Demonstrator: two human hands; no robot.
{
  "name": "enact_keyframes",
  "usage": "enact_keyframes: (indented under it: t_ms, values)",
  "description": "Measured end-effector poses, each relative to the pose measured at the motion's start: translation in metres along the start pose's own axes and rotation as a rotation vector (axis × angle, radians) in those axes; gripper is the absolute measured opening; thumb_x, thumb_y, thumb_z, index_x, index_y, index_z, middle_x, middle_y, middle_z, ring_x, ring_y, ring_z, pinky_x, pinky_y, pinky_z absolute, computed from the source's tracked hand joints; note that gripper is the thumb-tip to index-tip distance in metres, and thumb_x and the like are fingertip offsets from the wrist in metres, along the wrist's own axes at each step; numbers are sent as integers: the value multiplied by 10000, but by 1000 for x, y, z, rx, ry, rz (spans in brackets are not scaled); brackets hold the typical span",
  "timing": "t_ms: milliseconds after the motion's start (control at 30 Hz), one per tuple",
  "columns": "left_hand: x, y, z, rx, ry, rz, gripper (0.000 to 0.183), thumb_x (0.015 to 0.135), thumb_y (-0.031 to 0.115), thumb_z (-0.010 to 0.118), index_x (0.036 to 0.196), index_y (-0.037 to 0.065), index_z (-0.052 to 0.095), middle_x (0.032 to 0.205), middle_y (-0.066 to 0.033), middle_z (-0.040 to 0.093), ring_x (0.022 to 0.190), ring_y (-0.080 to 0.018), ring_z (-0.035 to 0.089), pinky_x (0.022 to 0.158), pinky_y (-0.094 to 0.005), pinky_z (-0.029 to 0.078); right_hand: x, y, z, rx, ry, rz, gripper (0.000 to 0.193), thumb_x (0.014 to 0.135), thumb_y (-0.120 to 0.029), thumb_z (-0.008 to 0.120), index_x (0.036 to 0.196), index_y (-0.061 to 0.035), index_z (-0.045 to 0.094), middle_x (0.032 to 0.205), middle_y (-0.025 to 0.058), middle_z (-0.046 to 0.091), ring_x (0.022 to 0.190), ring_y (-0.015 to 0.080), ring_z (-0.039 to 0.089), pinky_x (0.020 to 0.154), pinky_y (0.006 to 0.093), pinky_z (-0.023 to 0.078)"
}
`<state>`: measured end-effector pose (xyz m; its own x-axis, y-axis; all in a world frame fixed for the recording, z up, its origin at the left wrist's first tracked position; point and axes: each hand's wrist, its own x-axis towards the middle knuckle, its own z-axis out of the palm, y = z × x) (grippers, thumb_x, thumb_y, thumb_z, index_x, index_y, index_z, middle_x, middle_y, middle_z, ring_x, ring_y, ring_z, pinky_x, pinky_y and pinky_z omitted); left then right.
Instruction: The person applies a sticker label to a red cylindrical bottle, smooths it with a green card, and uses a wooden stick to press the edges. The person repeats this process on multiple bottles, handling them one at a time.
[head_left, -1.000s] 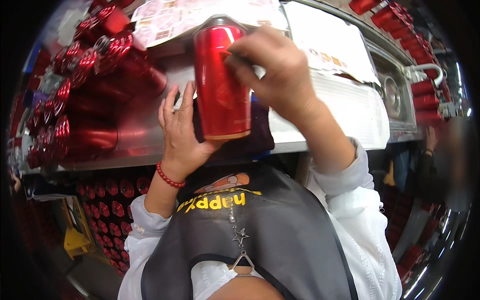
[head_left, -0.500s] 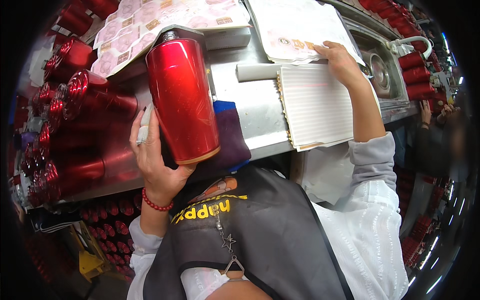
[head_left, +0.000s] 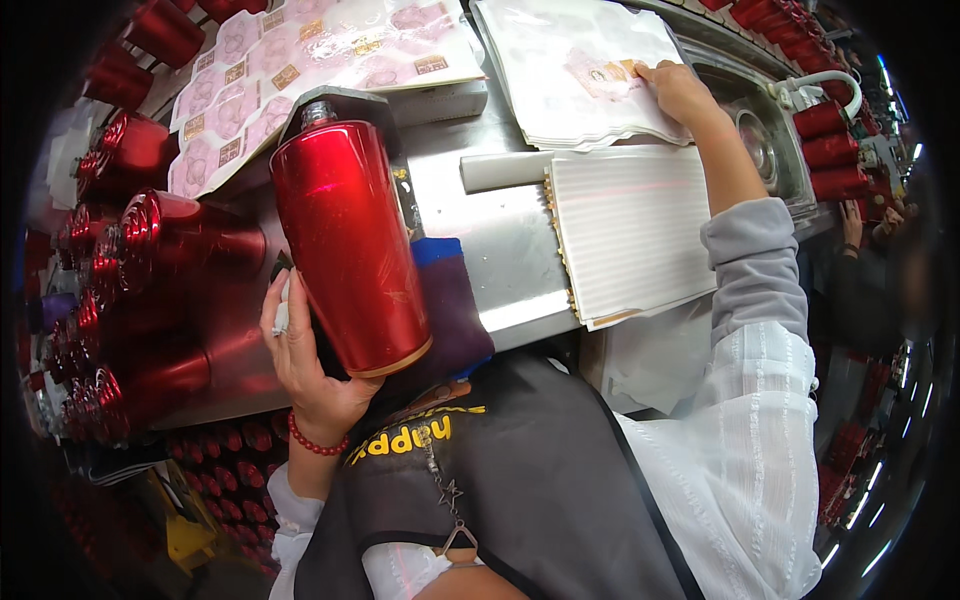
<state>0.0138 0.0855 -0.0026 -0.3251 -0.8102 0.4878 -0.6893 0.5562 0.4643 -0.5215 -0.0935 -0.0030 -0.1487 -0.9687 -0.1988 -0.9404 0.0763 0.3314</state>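
Observation:
A glossy red bottle [head_left: 350, 240] with a bare neck leans neck-away over the near side of the metal counter. My left hand [head_left: 312, 365] supports it, fingers along its left side and thumb by the gold-rimmed base; white tape wraps one finger. At the far right, my right hand [head_left: 685, 95] is over a stack of white sheets [head_left: 560, 115]. Its fingertips are closed at the right edge of a pink-and-gold decal [head_left: 597, 78] on the top sheet. A dark holder behind the bottle is partly hidden.
Pink-and-gold decal sheets [head_left: 270, 75] cover the far left. Several red bottles [head_left: 190, 240] crowd the left side. A lined white pad [head_left: 630, 235] lies near the counter's front edge, with a metal sink [head_left: 755, 140] to the right. A purple cloth [head_left: 455, 300] lies by the bottle.
My right fingertips have drawn together at the decal's edge. The bottle and my left hand sit slightly lower and further left in view, as the whole view has shifted.

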Motion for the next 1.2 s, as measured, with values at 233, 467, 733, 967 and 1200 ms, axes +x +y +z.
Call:
enact_keyframes:
  t_ms: [233,467,733,967,1200]
  values:
    - [-3,0,0,-24,-9,-40,1083,753,527,878,1499,-108,416,1450,-280,522,1353,-466,476,1105,-509,414,34,31,24,2,114,187,465,1078,-199,342,1480,-298,552,1457,76,547,1419,281,452,1082,479,461]
    - [-5,0,1,-51,-27,-54,1073,737,417,913,1513,-108,390,1478,-298,491,1354,-458,481,1126,-505,399,70,108,49,245,244,474,448,1004,-351,533,1353,-100,660,1345,197,650,1256,389,610,1068,472,477]
    - [-15,-6,0,-38,-43,-110,1132,707,455,917,1526,-105,372,1493,-314,458,1361,-465,475,1132,-496,388,104,122,54,406,-106,516,721,892,-631,624,1242,-7,720,1319,200,684,1249,376,636,1050,427,487]
    - [-16,-6,1,-56,-35,-131,1132,708,460,915,1523,-109,373,1492,-318,457,1363,-463,477,1131,-494,391,97,120,76,409,289,501,478,898,-516,684,1101,-91,759,1176,196,727,1117,369,684,975,448,519]
    - [-13,-5,1,-53,-28,-107,1128,709,470,914,1512,-118,384,1481,-320,468,1352,-465,488,1129,-494,397,73,103,52,235,741,228,267,943,-311,651,1027,-77,748,1125,152,701,1074,401,637,943,491,518]
